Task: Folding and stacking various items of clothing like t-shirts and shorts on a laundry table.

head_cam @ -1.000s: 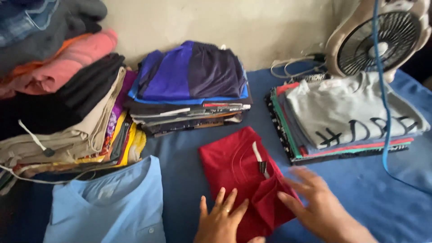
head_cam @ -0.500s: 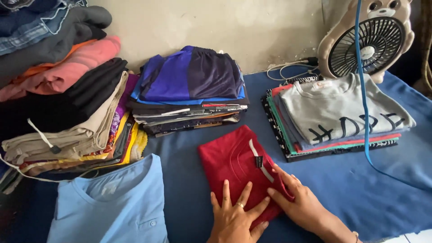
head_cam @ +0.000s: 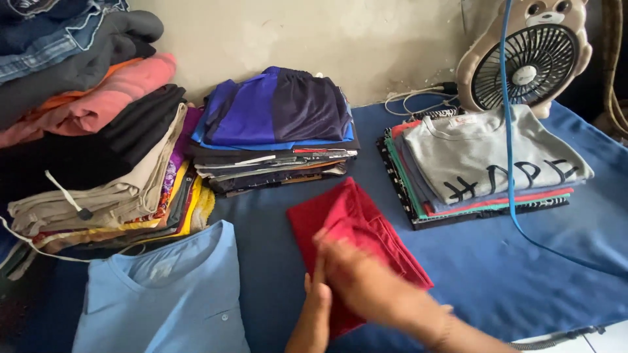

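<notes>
Since a moment ago the right hand has swept leftward across the folded dark-red cotton garment, which lies on the blue cloth-covered surface between the light-blue collared shirt and the stack of folded T-shirts topped by a grey one. The small tag seen on the red cloth earlier is now covered, and the fold looks flatter, so the smoothing seems well along. The left hand stands edge-on against the garment's near edge, fingers straight. Motion blur hides the right hand's fingers; I cannot tell whether it grips cloth or presses flat. The garment's near corner is hidden behind both hands.
</notes>
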